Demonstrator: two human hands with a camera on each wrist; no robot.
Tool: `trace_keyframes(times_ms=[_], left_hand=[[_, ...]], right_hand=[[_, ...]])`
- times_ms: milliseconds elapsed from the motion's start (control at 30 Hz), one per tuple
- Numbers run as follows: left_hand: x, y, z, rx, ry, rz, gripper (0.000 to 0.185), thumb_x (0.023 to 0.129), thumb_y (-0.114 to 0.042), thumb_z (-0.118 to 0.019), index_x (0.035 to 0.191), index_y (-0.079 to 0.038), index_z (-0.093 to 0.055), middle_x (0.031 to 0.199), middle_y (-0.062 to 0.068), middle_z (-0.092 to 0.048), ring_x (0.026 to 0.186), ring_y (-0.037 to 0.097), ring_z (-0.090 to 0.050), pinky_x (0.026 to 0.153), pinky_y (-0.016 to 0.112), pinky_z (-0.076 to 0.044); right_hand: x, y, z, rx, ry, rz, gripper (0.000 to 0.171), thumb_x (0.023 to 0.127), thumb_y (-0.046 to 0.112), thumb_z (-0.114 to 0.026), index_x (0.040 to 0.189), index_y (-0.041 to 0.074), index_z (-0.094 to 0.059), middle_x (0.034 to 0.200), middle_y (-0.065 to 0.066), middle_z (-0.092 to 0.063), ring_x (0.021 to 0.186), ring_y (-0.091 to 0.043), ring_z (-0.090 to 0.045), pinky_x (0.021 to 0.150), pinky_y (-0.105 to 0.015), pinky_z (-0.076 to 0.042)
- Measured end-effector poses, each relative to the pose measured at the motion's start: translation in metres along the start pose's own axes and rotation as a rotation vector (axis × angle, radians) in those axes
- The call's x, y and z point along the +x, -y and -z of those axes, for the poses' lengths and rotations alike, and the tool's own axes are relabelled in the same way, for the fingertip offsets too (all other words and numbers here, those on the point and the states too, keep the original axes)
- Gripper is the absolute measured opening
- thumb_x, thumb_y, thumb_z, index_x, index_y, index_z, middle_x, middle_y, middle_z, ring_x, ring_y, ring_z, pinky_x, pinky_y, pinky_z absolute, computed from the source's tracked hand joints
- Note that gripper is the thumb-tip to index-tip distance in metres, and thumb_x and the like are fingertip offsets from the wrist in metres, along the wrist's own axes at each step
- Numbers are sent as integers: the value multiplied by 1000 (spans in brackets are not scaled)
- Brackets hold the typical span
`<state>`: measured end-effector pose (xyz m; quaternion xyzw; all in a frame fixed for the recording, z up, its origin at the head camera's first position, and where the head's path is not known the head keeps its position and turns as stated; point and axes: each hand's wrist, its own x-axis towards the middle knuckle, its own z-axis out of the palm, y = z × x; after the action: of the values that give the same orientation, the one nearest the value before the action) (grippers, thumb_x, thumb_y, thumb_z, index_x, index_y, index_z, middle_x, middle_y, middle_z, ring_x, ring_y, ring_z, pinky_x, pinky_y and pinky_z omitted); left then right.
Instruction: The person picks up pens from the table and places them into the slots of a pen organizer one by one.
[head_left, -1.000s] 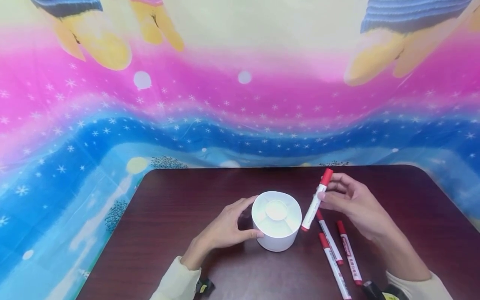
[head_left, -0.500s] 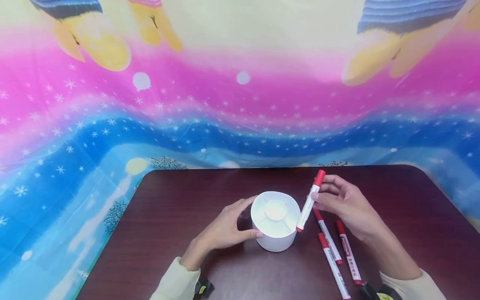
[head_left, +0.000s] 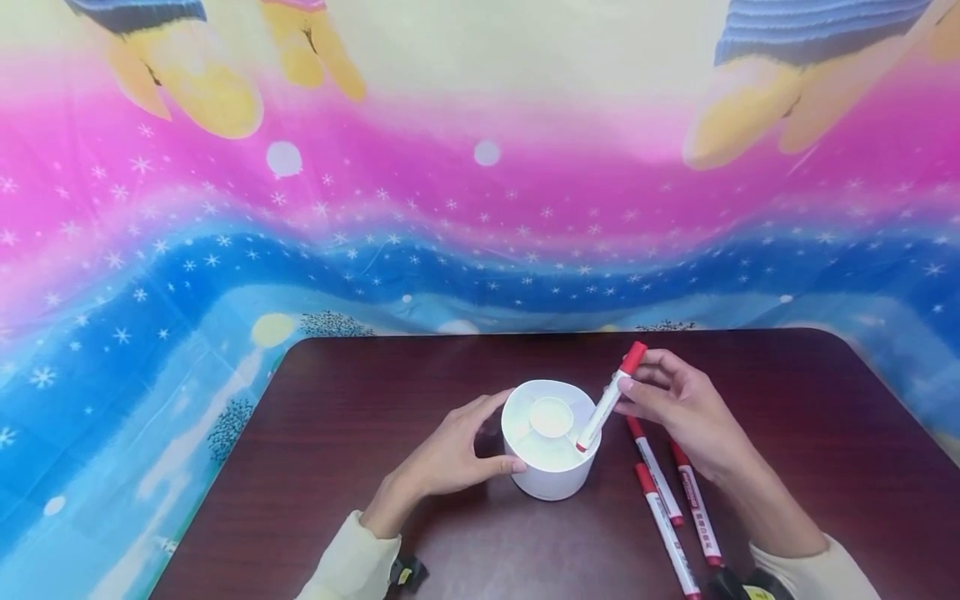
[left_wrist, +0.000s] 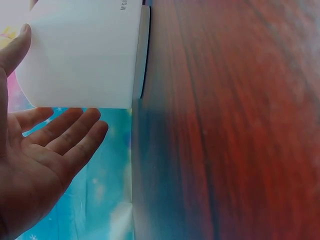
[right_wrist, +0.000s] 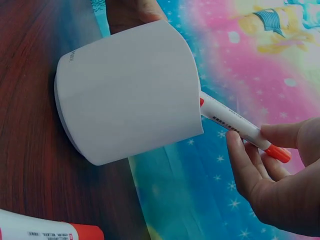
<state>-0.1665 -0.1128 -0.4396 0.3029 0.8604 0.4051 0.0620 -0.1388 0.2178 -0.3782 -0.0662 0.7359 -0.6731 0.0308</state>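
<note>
A round white pen holder (head_left: 551,475), divided inside around a central ring, stands on the dark wooden table. From its left side my left hand (head_left: 450,454) holds it, thumb on the near wall and index finger at the far rim; the left wrist view shows the other fingers (left_wrist: 75,132) lying along its wall. My right hand (head_left: 686,400) pinches a white marker (head_left: 600,412) with a red cap between thumb and fingers. The marker tilts, cap end up, and its lower red end is inside the holder's right-hand rim. That tip is partly hidden by the wall in the right wrist view.
Three more red-capped markers lie right of the holder: one nearest the front (head_left: 667,533), another marker (head_left: 660,475) beside it, and a third marker (head_left: 701,517) below my right wrist. A colourful cloth (head_left: 480,208) hangs behind the table's back edge.
My right hand has moved left with the marker, bringing its lower end from beside the holder to inside the rim. The left hand and holder have stayed nearly still.
</note>
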Motion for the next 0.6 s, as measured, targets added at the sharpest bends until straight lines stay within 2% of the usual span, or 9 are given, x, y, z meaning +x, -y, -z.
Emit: trace_keyframes(times_ms=[200,400,600], left_hand=[[0,0,0,1,1,11,93,87,-52,-88,165,-35,-40,153,-7,-60,137,12,-59,113,45,-55],[0,1,-1,11,6,6,93,88,-52,-87,166,-35,-39,153,-6,-60,137,12,-59,113,44,-55],[0,1,-2,5,7,8,93,87,-55,-86,165,-39,-38,151,-9,-60,137,11,-59,114,46,-54]], right_hand=[[0,-1,-4,-112,5,-18,47,106,18,-70,143,-2,-51,116,-5,-71,98,-13,-79,88,-33,-66],[1,-3,-8,-141,4,-24,47,107,19,-69,144,-3,-51,121,-15,-70,96,-12,-78,86,-35,-67],[0,-5,-10,-169,1,-18,46,106,18,-70,144,-2,-53,124,-21,-69,97,-10,-77,84,-30,-66]])
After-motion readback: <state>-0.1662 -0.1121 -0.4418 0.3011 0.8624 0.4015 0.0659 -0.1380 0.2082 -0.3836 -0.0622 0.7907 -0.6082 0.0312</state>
